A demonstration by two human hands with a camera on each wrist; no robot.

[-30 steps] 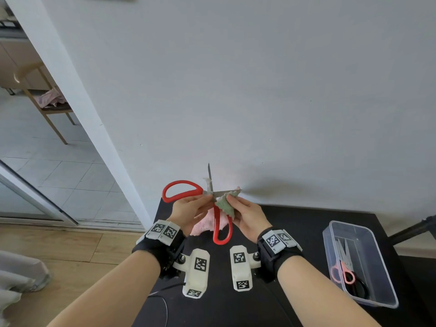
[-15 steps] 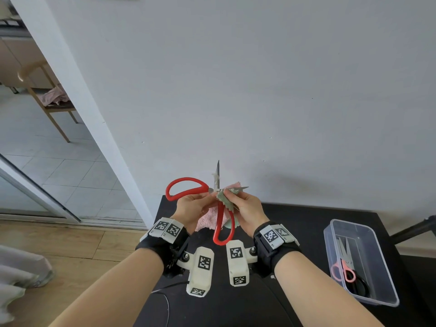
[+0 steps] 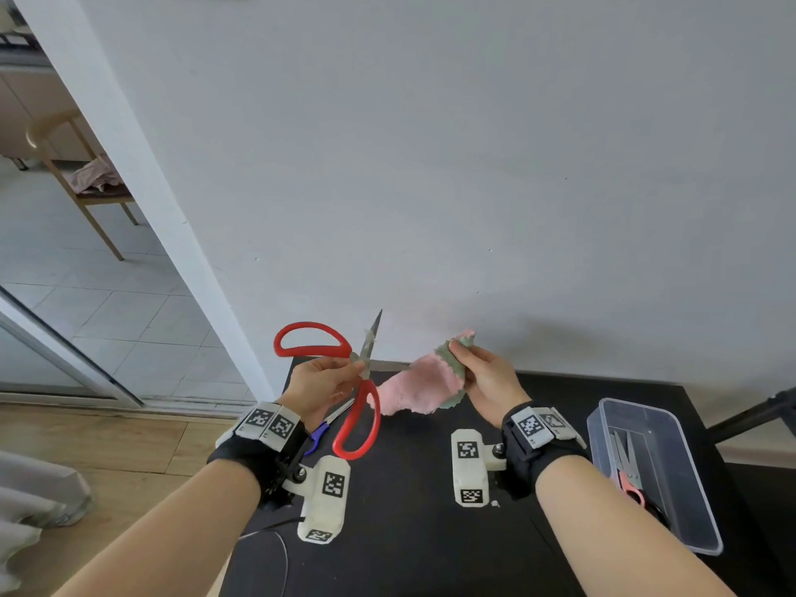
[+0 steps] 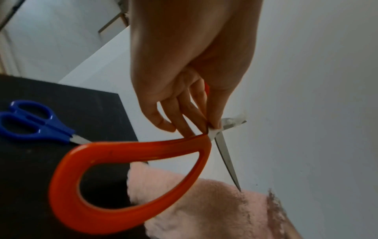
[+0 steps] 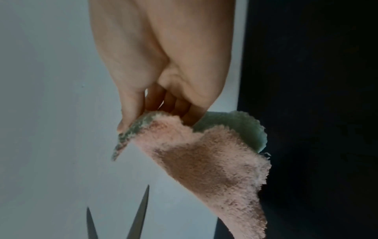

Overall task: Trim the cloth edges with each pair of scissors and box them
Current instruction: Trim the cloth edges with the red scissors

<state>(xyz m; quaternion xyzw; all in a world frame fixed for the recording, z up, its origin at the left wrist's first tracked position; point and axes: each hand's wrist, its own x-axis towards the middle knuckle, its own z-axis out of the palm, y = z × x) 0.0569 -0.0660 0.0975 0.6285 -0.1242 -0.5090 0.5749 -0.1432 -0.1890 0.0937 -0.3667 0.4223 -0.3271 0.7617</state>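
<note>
clear box (image 3: 706,536) holding pink-handled scissors (image 3: 629,482), black table (image 3: 409,532)

A black table (image 3: 430,532) sits under my arms, pushed against the plain grey wall (image 3: 474,144). Off to my left, past the white door frame (image 3: 142,200), there's a wooden chair (image 3: 82,183) on pale tiles, pink fabric (image 3: 97,178) heaped on it.

A plain pale grey wall (image 3: 474,144) was seen behind a black table (image 3: 409,532), a white door frame (image 3: 129,165) at left, pale floor tiles (image 3: 86,303) beyond, a wooden chair (image 3: 82,183) draped with cloth, wood flooring (image 3: 107,441) nearer, soft daylight.
</note>
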